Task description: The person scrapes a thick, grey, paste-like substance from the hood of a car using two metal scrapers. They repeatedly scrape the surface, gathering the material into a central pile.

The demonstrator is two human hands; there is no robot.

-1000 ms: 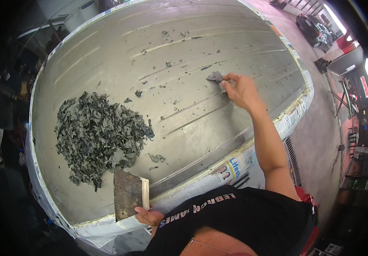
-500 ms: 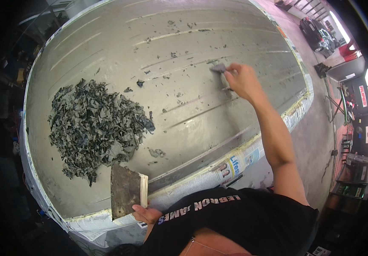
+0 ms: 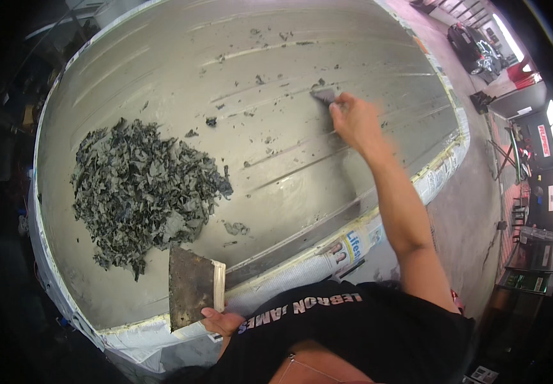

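A vehicle roof [image 3: 270,211] of dull grey-green, with long raised ribs, spreads before me. My right hand [image 3: 357,123] reaches far over it, fingers pinched on a small dark grey scraper [image 3: 323,96]. That scraper's edge is at the roof, beside a few loose dark flakes [image 3: 318,82]. Close to my body, my left hand [image 3: 222,321] grips a broad, stained scraper [image 3: 190,288] by the wooden strip along one edge. The broad scraper is held upright at the roof's near rim. A large heap of peeled grey-and-black paint scraps [image 3: 145,192] lies left of centre, just beyond it.
Newspaper and tape [image 3: 327,259] cover the roof's near and right borders. Smaller scraps [image 3: 236,228] are scattered over the panel. Beyond the right side are concrete floor [image 3: 462,230], a folding stand [image 3: 507,157] and a dark car [image 3: 475,48] farther off.
My right hand and its small scraper have shifted slightly left and away from me, with flakes now by the scraper's edge. My left hand and the broad scraper have barely moved.
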